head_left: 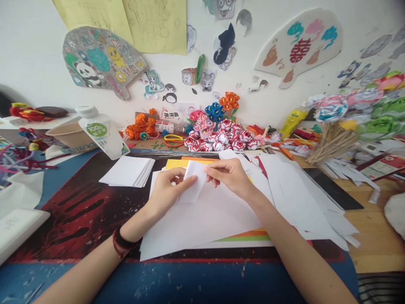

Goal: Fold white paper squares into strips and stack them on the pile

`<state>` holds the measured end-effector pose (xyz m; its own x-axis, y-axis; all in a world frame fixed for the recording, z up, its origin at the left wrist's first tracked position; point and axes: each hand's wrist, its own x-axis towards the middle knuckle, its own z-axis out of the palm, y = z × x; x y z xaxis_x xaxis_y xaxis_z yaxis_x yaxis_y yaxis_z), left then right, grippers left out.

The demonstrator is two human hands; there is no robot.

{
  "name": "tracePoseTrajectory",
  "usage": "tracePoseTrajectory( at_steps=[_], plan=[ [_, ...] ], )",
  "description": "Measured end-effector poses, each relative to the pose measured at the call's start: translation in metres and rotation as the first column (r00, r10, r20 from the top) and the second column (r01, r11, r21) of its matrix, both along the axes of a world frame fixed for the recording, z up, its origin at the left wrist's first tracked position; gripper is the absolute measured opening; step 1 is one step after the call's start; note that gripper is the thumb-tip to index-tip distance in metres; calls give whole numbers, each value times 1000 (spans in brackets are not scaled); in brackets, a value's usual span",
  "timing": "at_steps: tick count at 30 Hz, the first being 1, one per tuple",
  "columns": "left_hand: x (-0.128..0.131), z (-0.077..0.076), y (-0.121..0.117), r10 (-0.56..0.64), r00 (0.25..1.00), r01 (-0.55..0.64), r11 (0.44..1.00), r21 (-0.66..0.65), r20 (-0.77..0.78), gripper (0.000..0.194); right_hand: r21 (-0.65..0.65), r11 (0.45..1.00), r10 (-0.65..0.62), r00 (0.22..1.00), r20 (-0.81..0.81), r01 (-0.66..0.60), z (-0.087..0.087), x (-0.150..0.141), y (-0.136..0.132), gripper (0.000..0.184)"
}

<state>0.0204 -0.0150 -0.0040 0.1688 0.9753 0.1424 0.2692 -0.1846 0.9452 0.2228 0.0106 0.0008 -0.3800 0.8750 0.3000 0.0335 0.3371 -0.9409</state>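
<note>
Evidently for steadiness, my left hand [167, 185] pinches a folded white paper [198, 188] between thumb and fingers while my right hand [230, 175], likewise closed, grips its upper right edge, above the large sheet [202, 228] beneath both hands.

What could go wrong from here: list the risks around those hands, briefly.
1. The small white paper is pinched between left hand and right hand; uneven pressure might crease it crookedly.
2. The large white sheet beneath lies loose over coloured paper, so a forearm could drag it askew.
3. The white stack sits loose beside the left hand; a sideways bump might scatter it.
</note>
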Motion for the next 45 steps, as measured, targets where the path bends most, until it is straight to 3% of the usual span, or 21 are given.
tracePoseTrajectory(
  at_steps=[7,15,39,45],
  plan=[
    [1,0,0,28,996,-23,998,-54,89,31,-125,988,99,993,61,-91,-5,-3,1,29],
    [4,1,0,47,994,-40,997,-66,101,29,-51,996,76,992,102,-71,-8,-8,-1,38],
    [3,6,-2,-5,996,9,999,-51,84,29,-73,987,147,984,95,-141,-4,-3,0,36],
    [-1,3,1,-6,979,30,993,-112,204,28,-122,972,213,974,77,-203,-5,-1,1,34]
  ],
)
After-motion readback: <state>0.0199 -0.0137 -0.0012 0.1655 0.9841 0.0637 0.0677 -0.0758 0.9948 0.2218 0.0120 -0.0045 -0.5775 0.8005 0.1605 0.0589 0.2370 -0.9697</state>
